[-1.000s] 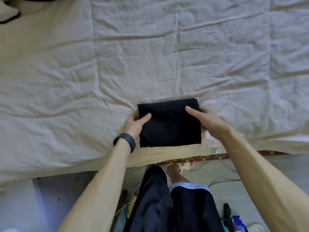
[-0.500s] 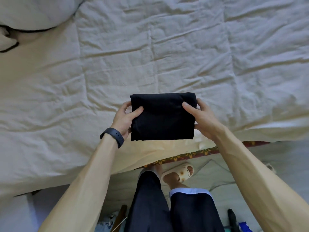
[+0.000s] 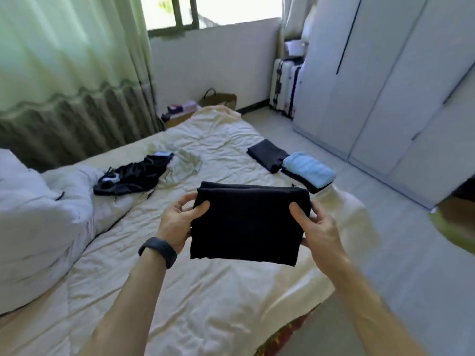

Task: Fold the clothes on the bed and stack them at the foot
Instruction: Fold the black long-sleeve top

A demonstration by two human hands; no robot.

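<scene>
Folded black garment point(image 3: 246, 222) is held in the air at centre of frame, above the bed point(image 3: 205, 304) and clear of the sheet. Left grip point(image 3: 177, 224) pinches its left edge, thumb on top and fingers beneath. Right grip point(image 3: 317, 228) pinches the right edge the same way. Dark band point(image 3: 158, 250) on the left wrist.

Right of centre, near the bed's edge: a light blue folded piece point(image 3: 308, 168) lies on a dark folded layer point(image 3: 299, 181). Just beside them, up-left, is another dark folded piece point(image 3: 267, 155); cannot tell if they touch. Left of centre, a crumpled black garment point(image 3: 133, 176) lies unfolded. White bedding bundle point(image 3: 33, 214) at the left edge.

Judgement: this piece looks fully folded, so the step in hand is the carry to the stack. The next move calls for travel up and right in frame, with both pinches kept level so the layers do not slide apart. Then it should be set down square on one of the piles, and only then let go. The crumpled garment is left to fold.
</scene>
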